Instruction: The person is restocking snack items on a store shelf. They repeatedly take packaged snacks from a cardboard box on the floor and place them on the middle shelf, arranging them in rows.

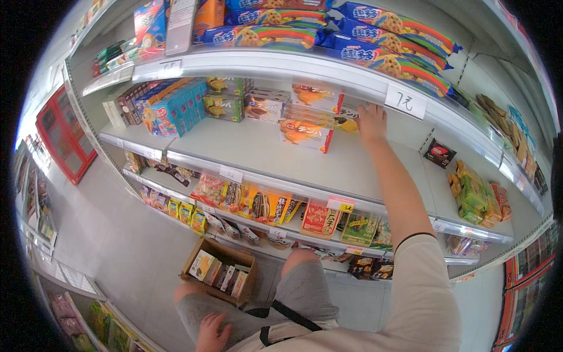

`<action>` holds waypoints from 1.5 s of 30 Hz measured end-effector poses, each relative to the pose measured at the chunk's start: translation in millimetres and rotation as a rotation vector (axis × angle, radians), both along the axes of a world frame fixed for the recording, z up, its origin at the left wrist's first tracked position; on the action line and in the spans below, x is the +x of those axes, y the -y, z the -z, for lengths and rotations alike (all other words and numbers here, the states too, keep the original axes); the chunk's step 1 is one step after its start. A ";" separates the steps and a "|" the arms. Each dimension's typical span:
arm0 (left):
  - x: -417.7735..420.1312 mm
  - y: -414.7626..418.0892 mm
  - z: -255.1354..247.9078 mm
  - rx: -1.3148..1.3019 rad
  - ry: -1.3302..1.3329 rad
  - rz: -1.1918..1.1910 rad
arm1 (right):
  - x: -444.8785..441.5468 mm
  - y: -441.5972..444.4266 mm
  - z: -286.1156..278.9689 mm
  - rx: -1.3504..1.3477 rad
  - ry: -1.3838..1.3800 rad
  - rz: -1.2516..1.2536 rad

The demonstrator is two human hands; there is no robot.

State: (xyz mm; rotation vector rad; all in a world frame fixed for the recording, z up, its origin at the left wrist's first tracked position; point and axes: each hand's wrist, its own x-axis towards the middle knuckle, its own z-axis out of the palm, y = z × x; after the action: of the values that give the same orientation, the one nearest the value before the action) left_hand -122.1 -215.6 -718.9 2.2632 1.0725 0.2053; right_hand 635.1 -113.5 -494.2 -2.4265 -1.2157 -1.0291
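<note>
My right hand [372, 122] reaches onto the middle shelf [246, 149], its fingers at the right end of a yellow and grey snack box [347, 119]; whether they grip it I cannot tell. Beside that box, orange and white snack boxes [305, 134] stand stacked, with dark green boxes [223, 108] and light blue boxes [169, 119] further left. My left hand [214, 332] rests on my left thigh, fingers somewhat spread, holding nothing. On the floor before my knees, an open cardboard box [247, 294] holds several snack boxes.
Blue cookie packs [264, 37] lie on the shelf above, behind its clear front rail. Bagged seeds and nuts [261, 204] fill a lower shelf. Green and orange snack packs [477, 198] lie at the right. A red-framed cabinet [66, 134] stands beyond the aisle at the left.
</note>
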 end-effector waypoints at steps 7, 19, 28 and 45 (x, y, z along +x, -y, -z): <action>-5.4 -8.5 -0.5 -0.076 0.094 -0.032 | 29.1 -68.8 -25.7 0.266 -0.598 -0.175; 27.8 -118.9 41.5 -0.105 0.260 -0.076 | -187.9 35.5 3.7 0.692 -0.650 -0.696; 78.5 -222.0 266.0 -0.418 -0.086 -0.388 | -391.6 218.7 301.2 -0.338 -0.781 -0.475; 128.5 -177.6 407.0 -0.556 -0.544 0.049 | -373.3 116.3 285.8 -0.463 -0.747 -0.509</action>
State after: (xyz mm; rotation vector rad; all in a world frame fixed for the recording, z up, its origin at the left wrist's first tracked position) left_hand 6.4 -38.0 -1126.0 1.8589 1.1519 -0.6861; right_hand 261.8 -229.8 -780.0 -2.2246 -1.7220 0.3165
